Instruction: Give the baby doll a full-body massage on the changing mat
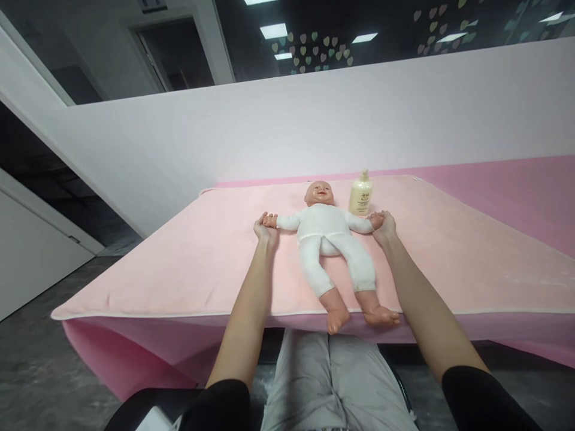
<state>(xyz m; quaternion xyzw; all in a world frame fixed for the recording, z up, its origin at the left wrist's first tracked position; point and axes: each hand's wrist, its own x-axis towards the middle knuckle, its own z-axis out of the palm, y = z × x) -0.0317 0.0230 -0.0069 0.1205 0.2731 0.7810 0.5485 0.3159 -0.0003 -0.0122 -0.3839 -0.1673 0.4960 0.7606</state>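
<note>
Two-handed, holding a white-bodied baby doll (pixel 322 222) by both its hands, stretching bare forearms (pixel 250 293) forward over the surface (pixel 530 191). Closing the left hand (pixel 266 232) loosely around the doll's hand on that side, leaving the small fingers showing past the grip. Doing likewise with the right hand (pixel 386 230), curling around the doll's other hand; showing too small to tell exactly how each finger is bending.

Looking down at the doll lying face up on a pale pink cloth (pixel 215 257), its head (pixel 320 193) pointing away and its feet (pixel 376 312) reaching the cloth's near edge. Spreading its arms out to both sides, with its legs lying slightly apart.

Seeing also a pale yellow pump bottle (pixel 361 197) standing upright on the cloth, to the right of the doll's head and just beyond its arm. Facing a white wall (pixel 323 129) behind the surface, with dark glass (pixel 377 60) bearing heart-shaped stickers (pixel 308 60) above. Wearing dark sleeves (pixel 483 398) and light grey trousers (pixel 332 383), showing below the surface's near edge.
</note>
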